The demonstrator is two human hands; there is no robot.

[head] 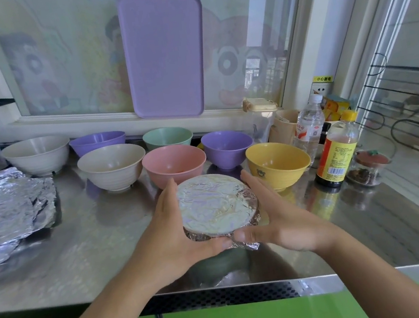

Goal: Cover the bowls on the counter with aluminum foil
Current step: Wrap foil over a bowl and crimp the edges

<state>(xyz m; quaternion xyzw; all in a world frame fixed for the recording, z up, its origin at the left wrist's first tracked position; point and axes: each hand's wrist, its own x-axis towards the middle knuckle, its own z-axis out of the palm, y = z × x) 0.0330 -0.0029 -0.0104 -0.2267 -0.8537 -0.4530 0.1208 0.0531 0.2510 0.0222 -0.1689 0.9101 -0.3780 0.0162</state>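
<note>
I'm crimping foil round the rim of one bowl (pixel 218 205), sitting near the counter's front edge, seven others uncovered behind. My left hand (pixel 169 227) is cupping its left side, fingers wrapped on the rim; my right hand (pixel 271 217) is clamping the right, thumb pinching the loose foil flap (pixel 248 245). Probably tucking that flap next.
</note>
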